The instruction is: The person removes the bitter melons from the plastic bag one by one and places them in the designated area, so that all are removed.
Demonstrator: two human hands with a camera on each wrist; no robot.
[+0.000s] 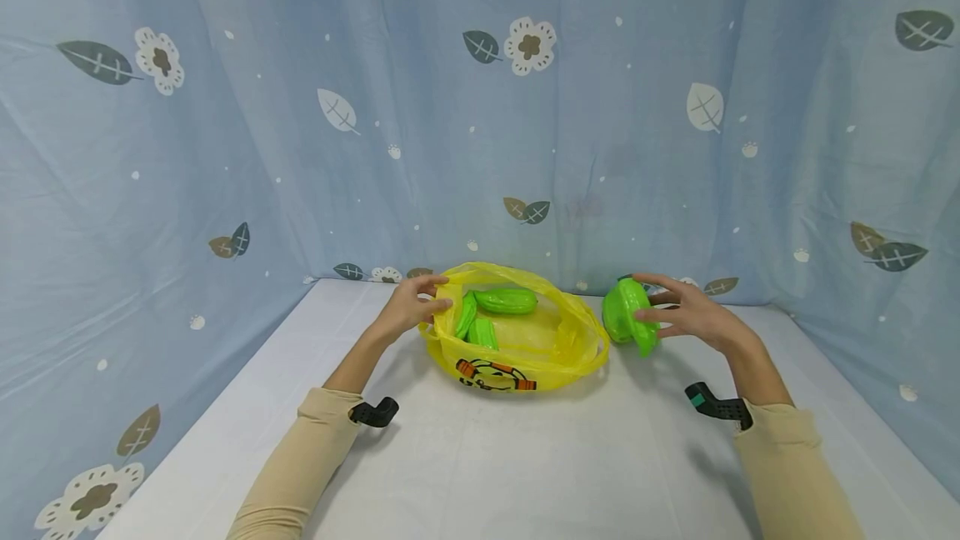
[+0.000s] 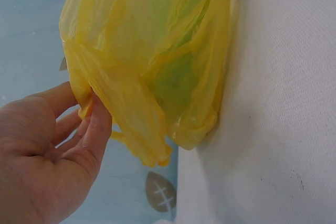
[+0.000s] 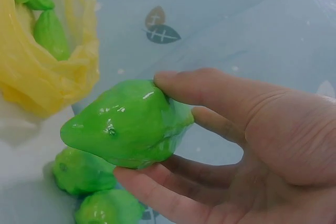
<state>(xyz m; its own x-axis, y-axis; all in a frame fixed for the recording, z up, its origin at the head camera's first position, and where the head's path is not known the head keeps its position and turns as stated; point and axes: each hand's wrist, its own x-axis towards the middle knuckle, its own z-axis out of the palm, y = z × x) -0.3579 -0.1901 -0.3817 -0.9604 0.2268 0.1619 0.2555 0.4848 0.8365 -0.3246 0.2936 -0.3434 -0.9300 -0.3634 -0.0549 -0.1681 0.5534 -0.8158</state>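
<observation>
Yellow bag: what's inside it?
Inside the yellow bag, at least three green objects lie toward the left side in the head view. The front wall covers part of the nearest one; anything low behind it is hidden.

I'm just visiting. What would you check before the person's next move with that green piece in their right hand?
1. Right hand gripping the green piece: ok.
2. Left hand pinching the edge of the yellow bag: ok.
3. Bag mouth open: ok, with other green pieces visible inside.
4. Held piece over the opening: not ok, it's beside the bag.
5. Bag standing open unaided: cannot tell while it's held.
</observation>
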